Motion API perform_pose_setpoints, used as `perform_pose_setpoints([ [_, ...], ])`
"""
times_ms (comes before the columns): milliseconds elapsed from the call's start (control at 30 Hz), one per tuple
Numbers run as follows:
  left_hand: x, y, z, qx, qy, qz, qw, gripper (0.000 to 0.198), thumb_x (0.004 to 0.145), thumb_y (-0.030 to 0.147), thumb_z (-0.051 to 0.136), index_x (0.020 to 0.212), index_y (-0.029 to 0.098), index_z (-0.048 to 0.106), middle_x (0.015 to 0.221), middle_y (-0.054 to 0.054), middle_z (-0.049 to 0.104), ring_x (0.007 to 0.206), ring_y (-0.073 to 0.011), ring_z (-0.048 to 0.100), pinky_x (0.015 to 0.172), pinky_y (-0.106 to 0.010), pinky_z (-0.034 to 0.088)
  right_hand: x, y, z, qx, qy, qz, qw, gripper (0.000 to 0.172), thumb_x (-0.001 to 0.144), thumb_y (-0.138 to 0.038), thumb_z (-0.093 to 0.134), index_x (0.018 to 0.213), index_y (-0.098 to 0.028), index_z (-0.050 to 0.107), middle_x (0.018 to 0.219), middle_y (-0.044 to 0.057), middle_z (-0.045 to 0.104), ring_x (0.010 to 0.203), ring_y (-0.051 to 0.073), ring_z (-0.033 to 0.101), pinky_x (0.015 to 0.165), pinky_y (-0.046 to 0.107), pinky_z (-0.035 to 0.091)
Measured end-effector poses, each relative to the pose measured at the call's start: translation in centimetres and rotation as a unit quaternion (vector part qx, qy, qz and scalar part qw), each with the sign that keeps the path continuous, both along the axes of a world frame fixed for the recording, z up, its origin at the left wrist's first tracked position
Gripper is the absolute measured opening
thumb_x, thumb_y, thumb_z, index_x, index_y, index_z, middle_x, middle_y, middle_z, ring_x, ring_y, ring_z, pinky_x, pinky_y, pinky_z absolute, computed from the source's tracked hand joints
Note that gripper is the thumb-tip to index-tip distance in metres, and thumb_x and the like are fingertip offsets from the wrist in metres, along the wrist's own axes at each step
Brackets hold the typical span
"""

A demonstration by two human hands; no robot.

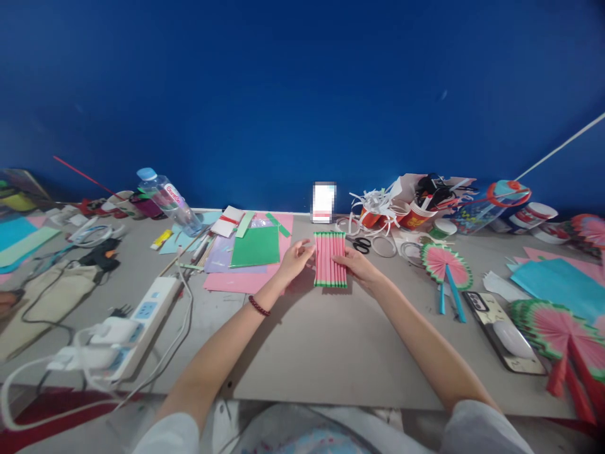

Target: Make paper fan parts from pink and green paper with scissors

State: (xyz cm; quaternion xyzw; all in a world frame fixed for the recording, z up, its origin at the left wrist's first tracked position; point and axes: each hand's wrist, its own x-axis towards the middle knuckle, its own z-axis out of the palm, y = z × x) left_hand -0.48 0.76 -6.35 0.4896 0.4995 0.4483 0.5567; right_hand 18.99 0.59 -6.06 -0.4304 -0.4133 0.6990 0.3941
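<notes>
Between my two hands is a pleated sheet of pink paper (329, 260) with green strips along its top and bottom edges, held up above the grey table. My left hand (299, 260) grips its left edge, thumb and fingers closed there. On the other side my right hand (357, 265) pinches the right edge, the thumb lying over the front folds. Black scissors (362, 245) lie just behind my right hand. Left of my left hand rests a green square sheet (255, 246) on pink and lilac paper.
A lit phone screen (323, 202) stands against the blue wall. At right are a watermelon-coloured paper fan (447, 266), a phone (503, 334) and red cups of paper strips (418, 216). At left are a leaning water bottle (170, 200) and a power strip (154, 321) with cables.
</notes>
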Motion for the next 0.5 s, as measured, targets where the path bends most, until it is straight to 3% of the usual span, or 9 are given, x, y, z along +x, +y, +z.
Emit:
perform_pose_setpoints([
  [100, -0.6, 0.5, -0.5, 0.064, 0.018, 0.103, 0.993, 0.036, 0.088, 0.038, 0.054, 0.119, 0.019, 0.051, 0.096, -0.007, 0.065, 0.077, -0.0142, 0.065, 0.058, -0.022, 0.050, 0.1, 0.4, -0.2, -0.017, 0.002, -0.025, 1.000, 0.024, 0.071, -0.021, 0.074, 0.094, -0.018, 0.066, 0.091, 0.005, 0.074, 0.079, 0.018, 0.070, 0.073, 0.029, 0.057],
  [167, -1.4, 1.0, -0.6, 0.090, 0.049, 0.138, 0.985, 0.028, 0.089, 0.036, 0.052, 0.112, 0.021, 0.053, 0.098, -0.006, 0.063, 0.079, -0.0142, 0.063, 0.062, -0.023, 0.050, 0.0, 0.9, -0.3, -0.023, 0.009, -0.033, 0.999, 0.022, 0.074, -0.019, 0.070, 0.096, -0.018, 0.066, 0.091, 0.005, 0.074, 0.079, 0.017, 0.070, 0.073, 0.028, 0.057],
  [267, -3.2, 1.7, -0.3, 0.143, 0.189, 0.111, 0.965, 0.018, 0.086, 0.029, 0.055, 0.101, 0.021, 0.058, 0.099, -0.007, 0.063, 0.088, -0.0178, 0.061, 0.076, -0.029, 0.048, -0.7, 1.8, -0.2, -0.028, 0.017, -0.029, 0.999, 0.023, 0.074, -0.013, 0.065, 0.096, -0.018, 0.064, 0.091, 0.004, 0.073, 0.079, 0.016, 0.069, 0.074, 0.028, 0.056],
  [367, -5.3, 2.3, 0.0, 0.194, 0.383, 0.071, 0.901, 0.017, 0.084, 0.027, 0.057, 0.099, 0.022, 0.059, 0.102, -0.008, 0.063, 0.103, -0.0240, 0.057, 0.086, -0.032, 0.044, -2.2, 3.2, 0.1, -0.040, 0.012, -0.013, 0.999, 0.023, 0.072, -0.008, 0.061, 0.092, -0.018, 0.062, 0.085, 0.003, 0.071, 0.075, 0.015, 0.067, 0.073, 0.029, 0.056],
  [500, -7.9, 2.9, -0.3, 0.176, 0.521, 0.043, 0.834, 0.033, 0.080, 0.032, 0.062, 0.110, 0.021, 0.058, 0.114, -0.012, 0.060, 0.113, -0.0299, 0.053, 0.093, -0.038, 0.040, -5.1, 6.2, 0.8, -0.046, 0.003, -0.017, 0.999, 0.022, 0.070, -0.002, 0.056, 0.086, -0.017, 0.060, 0.074, 0.000, 0.068, 0.065, 0.013, 0.064, 0.063, 0.025, 0.054],
])
